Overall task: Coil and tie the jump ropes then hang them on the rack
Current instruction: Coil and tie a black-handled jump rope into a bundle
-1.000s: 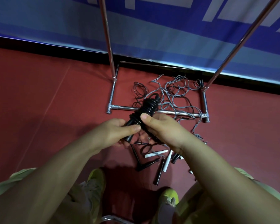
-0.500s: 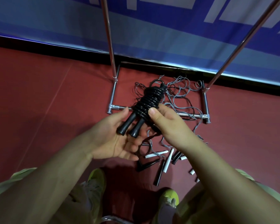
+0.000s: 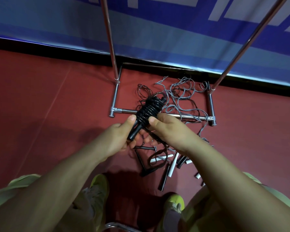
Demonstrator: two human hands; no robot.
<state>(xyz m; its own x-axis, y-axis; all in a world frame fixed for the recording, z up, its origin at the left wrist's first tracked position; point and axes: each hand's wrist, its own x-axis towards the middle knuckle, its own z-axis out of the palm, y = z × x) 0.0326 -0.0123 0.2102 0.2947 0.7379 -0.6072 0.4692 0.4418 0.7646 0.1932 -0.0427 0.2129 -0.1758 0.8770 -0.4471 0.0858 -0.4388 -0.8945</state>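
Note:
A black jump rope [image 3: 149, 111] is wound in tight turns round its own handles, held above the floor in the middle of the view. My left hand [image 3: 119, 138] grips the handle end from the left, thumb on the coil. My right hand [image 3: 171, 129] pinches the coil from the right, and a loose dark strand trails down from under it. The chrome rack [image 3: 114, 99] stands behind, its two poles rising out of the top of the view.
Loose grey and black ropes [image 3: 181, 96] lie tangled inside the rack's base frame on the red floor. Several black and white handles [image 3: 172, 163] are scattered near my yellow-green shoes [image 3: 99, 185]. A blue banner wall [image 3: 157, 30] runs behind the rack.
My left hand, open under the handles half a second ago, has closed round them. The wound rope has dropped slightly and turned, so one handle end shows instead of two.

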